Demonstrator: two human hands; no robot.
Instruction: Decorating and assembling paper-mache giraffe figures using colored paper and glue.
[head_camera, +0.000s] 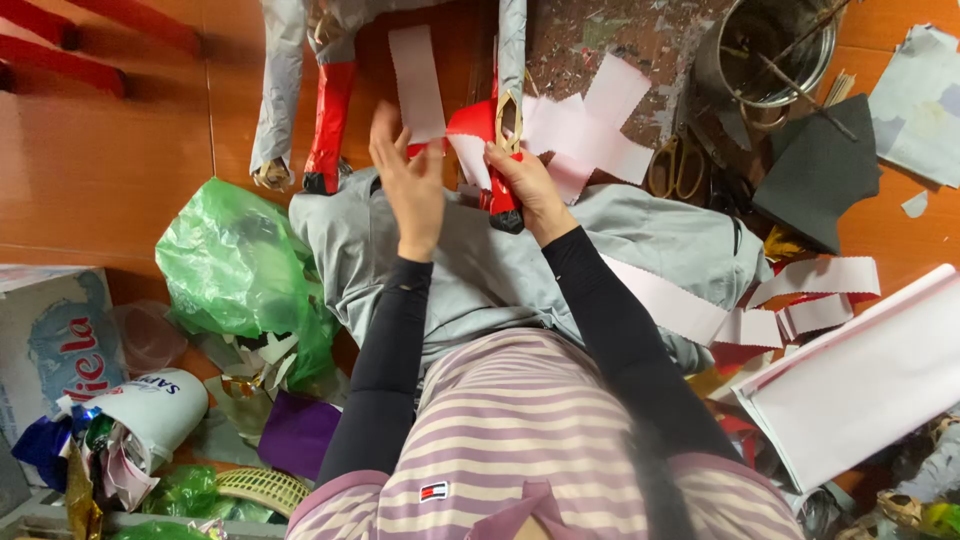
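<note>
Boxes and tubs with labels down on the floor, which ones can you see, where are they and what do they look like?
Cardboard box: far left edge, flat, pale with a blue patch and red lettering.
White tub: lower left, lying on its side, round, dark lettering, stuffed with paper scraps.
Small badge: on the person's striped top, bottom middle, tiny rectangle in red, white and dark blue.

Left hand (408, 185) raised with fingers open, right hand (527, 180) pinched closed

Glossy orange-brown wooden floor (110, 170), red furniture bars (60, 45) top left.
</note>
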